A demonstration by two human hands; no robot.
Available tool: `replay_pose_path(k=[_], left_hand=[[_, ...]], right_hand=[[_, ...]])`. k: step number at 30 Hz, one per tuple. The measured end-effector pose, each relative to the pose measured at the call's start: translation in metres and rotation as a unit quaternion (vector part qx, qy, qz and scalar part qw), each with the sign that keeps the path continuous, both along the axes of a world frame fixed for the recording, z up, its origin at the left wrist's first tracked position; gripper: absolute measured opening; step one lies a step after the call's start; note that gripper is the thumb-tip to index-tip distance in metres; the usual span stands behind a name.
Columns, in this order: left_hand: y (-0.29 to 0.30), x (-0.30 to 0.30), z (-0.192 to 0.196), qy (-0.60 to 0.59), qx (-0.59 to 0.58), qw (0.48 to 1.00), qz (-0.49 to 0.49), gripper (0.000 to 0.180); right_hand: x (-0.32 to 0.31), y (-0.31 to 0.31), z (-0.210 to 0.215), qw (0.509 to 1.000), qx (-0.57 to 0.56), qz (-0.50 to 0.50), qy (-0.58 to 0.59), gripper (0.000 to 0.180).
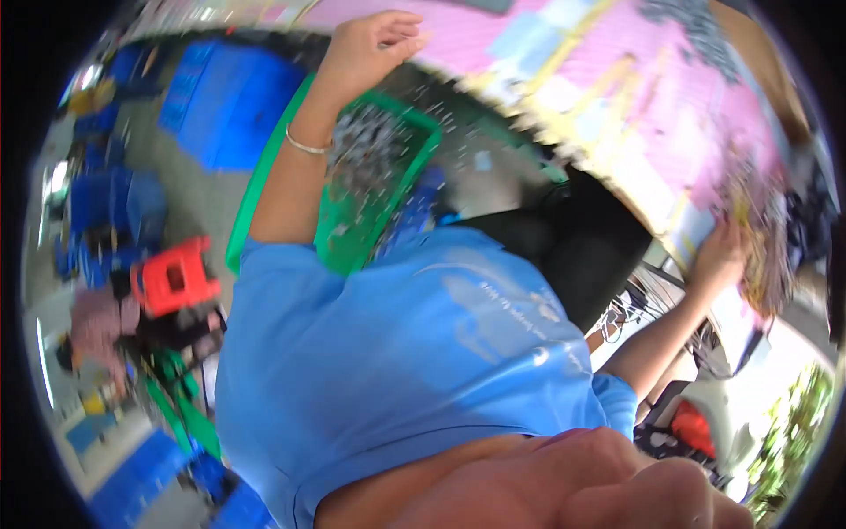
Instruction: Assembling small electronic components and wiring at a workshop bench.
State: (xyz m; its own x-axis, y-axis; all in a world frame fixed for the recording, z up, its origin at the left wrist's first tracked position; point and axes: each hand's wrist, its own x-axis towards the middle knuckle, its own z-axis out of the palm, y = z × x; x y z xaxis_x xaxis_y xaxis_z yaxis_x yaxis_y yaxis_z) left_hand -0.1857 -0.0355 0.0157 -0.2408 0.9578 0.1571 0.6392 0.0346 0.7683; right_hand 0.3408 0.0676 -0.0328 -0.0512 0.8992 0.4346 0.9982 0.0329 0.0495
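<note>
A cluttered sorting workshop, open to daylight on one side.

Blue plastic crates [233, 101] stand stacked on a grey concrete floor [189, 198] beside a green tray [374, 189] heaped with small grey pieces, some spilled around it. A red plastic stool [174, 278] stands nearby, a long pink-topped worktable [564, 53] carries piled material, and greenery [789, 441] shows outside.

The person wears a bright blue T-shirt [397, 353] with short sleeves and a pale print on it. A thin silver bangle [306, 145] goes round the left wrist. Both forearms are bare.
</note>
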Motion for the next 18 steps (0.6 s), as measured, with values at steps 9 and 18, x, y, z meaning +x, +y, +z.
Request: replay_pose_path(k=[9, 18], left_hand=[[0.251, 0.116, 0.009, 0.081, 0.090, 0.978, -0.169, 0.031], [0.358, 0.183, 0.028, 0.215, 0.058, 0.967, -0.122, 0.016]], right_hand=[[0.004, 0.026, 0.000, 0.959, 0.227, 0.077, 0.149, 0.013], [-0.006, 0.014, 0.006, 0.920, 0.252, 0.102, 0.283, 0.015]])
